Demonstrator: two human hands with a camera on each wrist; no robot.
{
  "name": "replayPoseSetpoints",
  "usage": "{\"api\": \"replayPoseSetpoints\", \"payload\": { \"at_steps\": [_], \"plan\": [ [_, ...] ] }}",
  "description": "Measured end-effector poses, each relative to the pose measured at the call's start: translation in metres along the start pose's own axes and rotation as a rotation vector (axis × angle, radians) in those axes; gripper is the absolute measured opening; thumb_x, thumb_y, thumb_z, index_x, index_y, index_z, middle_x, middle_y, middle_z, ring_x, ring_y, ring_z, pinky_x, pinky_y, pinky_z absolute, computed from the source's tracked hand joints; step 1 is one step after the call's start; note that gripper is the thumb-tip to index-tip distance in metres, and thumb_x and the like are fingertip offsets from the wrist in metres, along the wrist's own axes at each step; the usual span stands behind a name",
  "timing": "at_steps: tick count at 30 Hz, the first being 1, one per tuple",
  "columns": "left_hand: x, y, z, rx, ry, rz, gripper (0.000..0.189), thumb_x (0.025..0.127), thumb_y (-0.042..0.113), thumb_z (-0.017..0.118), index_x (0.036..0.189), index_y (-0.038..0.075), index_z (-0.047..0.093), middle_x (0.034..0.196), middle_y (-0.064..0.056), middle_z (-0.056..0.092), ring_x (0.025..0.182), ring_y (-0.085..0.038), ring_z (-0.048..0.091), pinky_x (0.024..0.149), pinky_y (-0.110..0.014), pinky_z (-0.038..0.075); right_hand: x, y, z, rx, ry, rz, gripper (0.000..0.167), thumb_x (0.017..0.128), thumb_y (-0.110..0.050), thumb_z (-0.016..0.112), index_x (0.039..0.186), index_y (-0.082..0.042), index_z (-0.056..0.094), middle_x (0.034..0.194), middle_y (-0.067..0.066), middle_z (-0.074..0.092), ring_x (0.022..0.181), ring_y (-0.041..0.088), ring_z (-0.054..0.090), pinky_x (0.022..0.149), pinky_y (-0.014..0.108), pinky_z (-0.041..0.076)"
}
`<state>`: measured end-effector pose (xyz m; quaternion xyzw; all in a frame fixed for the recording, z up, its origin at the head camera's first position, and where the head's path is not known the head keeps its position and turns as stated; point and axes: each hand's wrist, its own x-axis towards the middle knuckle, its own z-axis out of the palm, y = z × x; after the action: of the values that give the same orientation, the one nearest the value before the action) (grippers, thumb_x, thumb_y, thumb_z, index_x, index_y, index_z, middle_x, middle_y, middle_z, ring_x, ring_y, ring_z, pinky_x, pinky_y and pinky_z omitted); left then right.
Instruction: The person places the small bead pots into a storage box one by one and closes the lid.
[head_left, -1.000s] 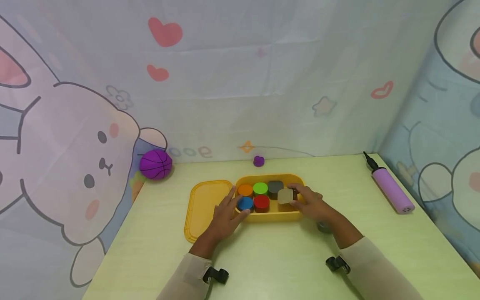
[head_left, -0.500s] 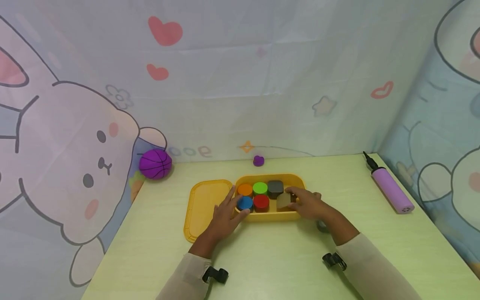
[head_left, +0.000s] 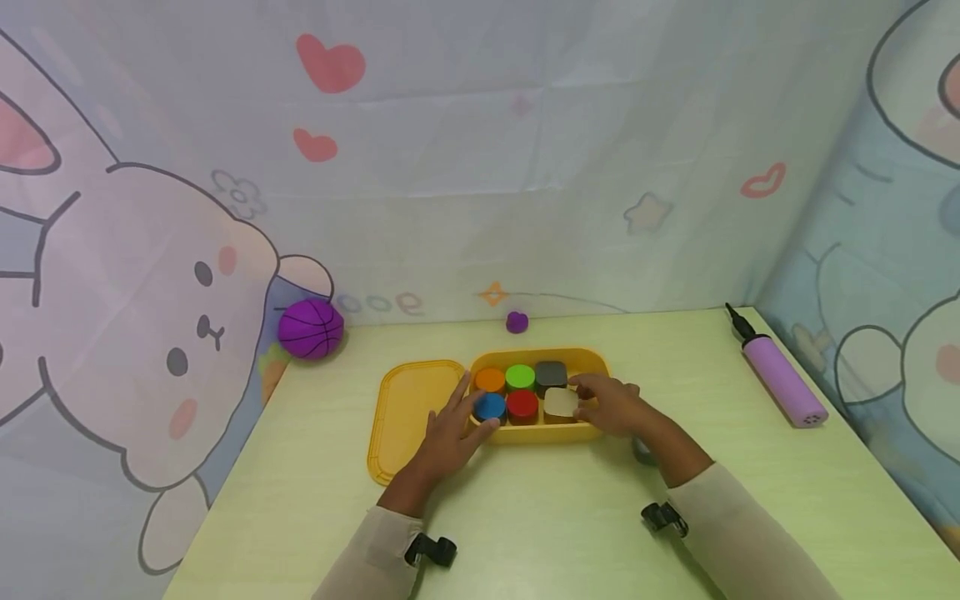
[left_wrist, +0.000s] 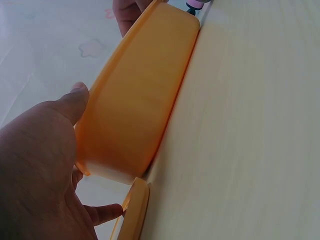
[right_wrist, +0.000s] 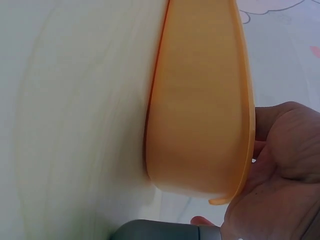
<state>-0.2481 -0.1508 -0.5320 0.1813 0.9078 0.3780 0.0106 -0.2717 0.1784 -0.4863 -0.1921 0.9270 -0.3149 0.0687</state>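
A yellow box (head_left: pixel 536 434) on the table holds round pieces with orange (head_left: pixel 490 381), green (head_left: pixel 521 377), blue (head_left: pixel 491 407) and red (head_left: pixel 522 406) tops, plus a dark grey squarish one (head_left: pixel 551 375). At its front right lies a squarish piece with a cream top (head_left: pixel 560 401); my right hand (head_left: pixel 615 406) pinches its right edge with finger and thumb. The left hand (head_left: pixel 450 442) rests spread on the box's left end, thumb on the rim (left_wrist: pixel 86 117). The right wrist view shows only the box's outer wall (right_wrist: pixel 200 115), fingertips hidden behind it.
A yellow lid (head_left: pixel 408 417) lies left of the box, touched by a left finger. A dark grey rounded object (right_wrist: pixel 160 230) stands below the right hand. Behind are a purple ball (head_left: pixel 311 329) and a small purple item (head_left: pixel 517 322); a pink hand pump (head_left: pixel 785 381) lies right.
My right hand has moved slightly left and lowered the cream-topped piece, which tilted midway and now sits flat beside the red one. The left hand has stayed in place.
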Motion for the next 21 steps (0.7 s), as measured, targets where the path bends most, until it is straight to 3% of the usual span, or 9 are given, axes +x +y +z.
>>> {"api": "replayPoseSetpoints", "payload": {
  "at_steps": [9,13,19,21],
  "plan": [
    [0.001,-0.003,0.001,0.001,-0.011,-0.004,0.07,0.112,0.054,0.055,0.17,0.018,0.041,0.187,0.0,0.006,0.168,-0.04,0.03,0.124,-0.088,0.002,0.001,-0.008,0.007,0.039,0.074,0.113,0.057,0.1,-0.019,0.081,0.151,-0.004,0.061,0.12,0.01,0.079,0.116,0.035,0.072,0.105,0.072,0.028],
    [0.001,-0.003,0.001,0.001,-0.01,-0.002,0.07,0.111,0.055,0.056,0.169,0.018,0.042,0.187,0.001,0.005,0.168,-0.04,0.031,0.124,-0.088,0.002,0.001,-0.01,0.007,0.048,0.092,0.113,0.056,0.101,-0.016,0.079,0.152,-0.004,0.06,0.124,0.012,0.08,0.114,0.034,0.076,0.105,0.072,0.03],
    [0.0,-0.003,0.001,0.0,-0.001,0.003,0.07,0.111,0.055,0.056,0.169,0.018,0.043,0.187,0.001,0.006,0.168,-0.04,0.031,0.124,-0.088,0.002,0.0,-0.01,0.007,0.119,0.132,0.101,0.053,0.1,-0.01,0.078,0.15,0.0,0.061,0.13,0.018,0.078,0.115,0.036,0.079,0.114,0.083,0.024],
    [0.0,-0.002,0.0,-0.002,-0.001,0.002,0.069,0.111,0.055,0.056,0.168,0.018,0.044,0.187,0.0,0.007,0.167,-0.041,0.031,0.124,-0.089,0.002,0.0,-0.011,0.008,0.146,0.143,0.1,0.052,0.099,-0.007,0.078,0.148,0.002,0.062,0.13,0.02,0.078,0.115,0.038,0.079,0.12,0.077,0.033]
  ]
}}
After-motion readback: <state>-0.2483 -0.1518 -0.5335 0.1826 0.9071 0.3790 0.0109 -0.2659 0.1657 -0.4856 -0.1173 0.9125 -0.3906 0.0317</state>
